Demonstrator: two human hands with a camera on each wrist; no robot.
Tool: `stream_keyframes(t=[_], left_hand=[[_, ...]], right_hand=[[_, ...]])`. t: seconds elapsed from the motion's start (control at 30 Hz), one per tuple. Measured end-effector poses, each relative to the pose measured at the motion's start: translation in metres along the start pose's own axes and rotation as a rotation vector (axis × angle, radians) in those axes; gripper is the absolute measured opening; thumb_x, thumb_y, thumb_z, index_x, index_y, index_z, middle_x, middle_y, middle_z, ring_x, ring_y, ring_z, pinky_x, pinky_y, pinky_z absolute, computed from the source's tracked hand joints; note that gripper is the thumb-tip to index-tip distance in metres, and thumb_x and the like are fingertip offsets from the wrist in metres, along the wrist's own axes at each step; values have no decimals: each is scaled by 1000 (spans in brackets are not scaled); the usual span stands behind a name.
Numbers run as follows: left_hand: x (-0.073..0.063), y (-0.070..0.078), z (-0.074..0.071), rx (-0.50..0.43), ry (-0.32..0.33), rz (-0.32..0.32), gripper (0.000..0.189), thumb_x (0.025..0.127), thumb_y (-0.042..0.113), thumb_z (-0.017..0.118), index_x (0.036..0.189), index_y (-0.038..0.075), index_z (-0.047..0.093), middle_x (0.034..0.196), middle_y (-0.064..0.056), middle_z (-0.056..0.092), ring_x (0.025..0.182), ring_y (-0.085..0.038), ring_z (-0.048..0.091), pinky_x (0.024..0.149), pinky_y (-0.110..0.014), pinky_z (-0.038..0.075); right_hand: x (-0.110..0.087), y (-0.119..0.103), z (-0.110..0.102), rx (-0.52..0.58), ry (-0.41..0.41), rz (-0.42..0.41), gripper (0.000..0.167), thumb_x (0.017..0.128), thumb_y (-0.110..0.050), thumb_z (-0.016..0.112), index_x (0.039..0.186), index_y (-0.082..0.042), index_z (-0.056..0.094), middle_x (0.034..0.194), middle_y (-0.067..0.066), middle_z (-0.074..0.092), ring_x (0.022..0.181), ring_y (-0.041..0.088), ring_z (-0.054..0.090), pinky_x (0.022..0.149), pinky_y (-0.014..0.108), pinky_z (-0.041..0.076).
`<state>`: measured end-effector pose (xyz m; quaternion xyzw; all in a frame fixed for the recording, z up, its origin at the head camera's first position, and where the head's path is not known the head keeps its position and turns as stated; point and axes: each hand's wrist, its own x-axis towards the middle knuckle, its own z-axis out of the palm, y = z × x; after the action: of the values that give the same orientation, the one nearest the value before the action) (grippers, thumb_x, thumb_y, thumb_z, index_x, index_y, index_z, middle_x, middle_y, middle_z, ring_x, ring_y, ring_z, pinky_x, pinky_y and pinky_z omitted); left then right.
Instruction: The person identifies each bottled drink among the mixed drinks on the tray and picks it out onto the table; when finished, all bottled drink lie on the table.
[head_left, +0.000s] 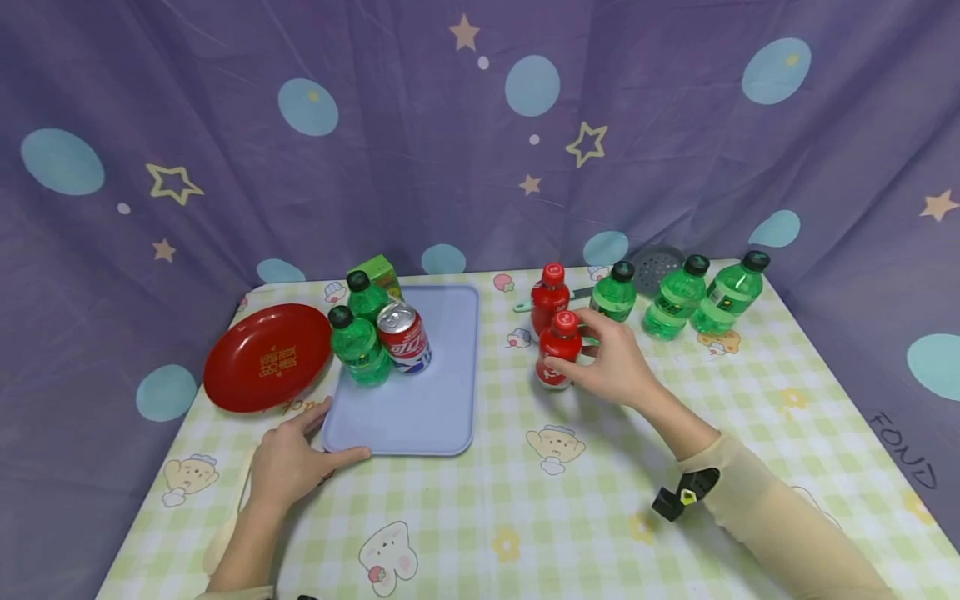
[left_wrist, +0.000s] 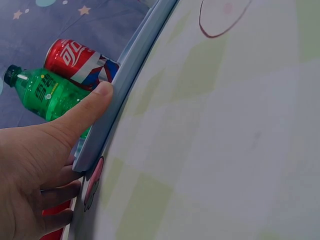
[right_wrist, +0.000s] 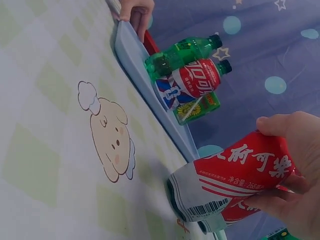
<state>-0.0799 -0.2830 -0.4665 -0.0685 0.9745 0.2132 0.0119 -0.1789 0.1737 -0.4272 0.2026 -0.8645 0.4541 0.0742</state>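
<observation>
My right hand [head_left: 611, 358] grips a red cola bottle [head_left: 556, 367] with a red cap, thumb on one side and fingers on the other. In the right wrist view this cola bottle [right_wrist: 240, 175] shows white lettering and a pale lower part with a barcode. Just behind it stands a second red bottle [head_left: 550, 300]. My left hand [head_left: 292, 458] holds the near left corner of a light blue tray [head_left: 438, 417], its thumb [left_wrist: 92, 107] over the rim. On the tray stand two green soda bottles [head_left: 362, 354], a red cola can [head_left: 406, 337] and a green carton [head_left: 381, 275].
A red plate [head_left: 247, 358] lies left of the tray. Three green bottles [head_left: 675, 300] stand at the back right, near a dark skimmer [head_left: 657, 268]. A pale long-handled utensil [head_left: 221, 542] lies partly under my left forearm. A purple curtain [head_left: 420, 167] hangs behind the table.
</observation>
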Motion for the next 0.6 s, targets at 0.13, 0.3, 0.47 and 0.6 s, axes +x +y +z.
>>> stream_keyframes(t=[0.13, 0.3, 0.47, 0.6], left_hand=[[0, 0, 0, 5, -6, -8, 118, 67, 76, 89, 154, 5, 54, 148, -28, 59, 135, -52, 59, 102, -68, 53], [0, 0, 1, 12, -16, -10, 119, 66, 78, 87, 155, 5, 54, 148, -28, 58, 135, -53, 59, 101, -69, 53], [1, -2, 0, 14, -4, -2, 120, 65, 79, 88, 154, 6, 55, 148, -29, 59, 133, -53, 59, 100, -69, 54], [0, -3, 1, 10, -7, -4, 120, 65, 79, 88, 155, 6, 55, 148, -28, 59, 133, -53, 59, 99, -69, 53]], right_hand=[[1, 1, 0, -5, -5, -6, 52, 82, -19, 94, 125, -10, 67, 119, 7, 73, 109, 25, 74, 85, 41, 68], [5, 1, -5, -3, -5, -40, 53, 83, -20, 93, 128, -8, 68, 124, 8, 74, 114, 27, 73, 93, 48, 66], [18, -13, -17, 31, 10, -113, 53, 85, -16, 91, 132, -5, 68, 130, 12, 73, 120, 30, 72, 100, 48, 63], [31, -28, -25, 35, 40, -192, 52, 85, -11, 90, 132, -4, 68, 128, 16, 74, 119, 34, 72, 102, 48, 61]])
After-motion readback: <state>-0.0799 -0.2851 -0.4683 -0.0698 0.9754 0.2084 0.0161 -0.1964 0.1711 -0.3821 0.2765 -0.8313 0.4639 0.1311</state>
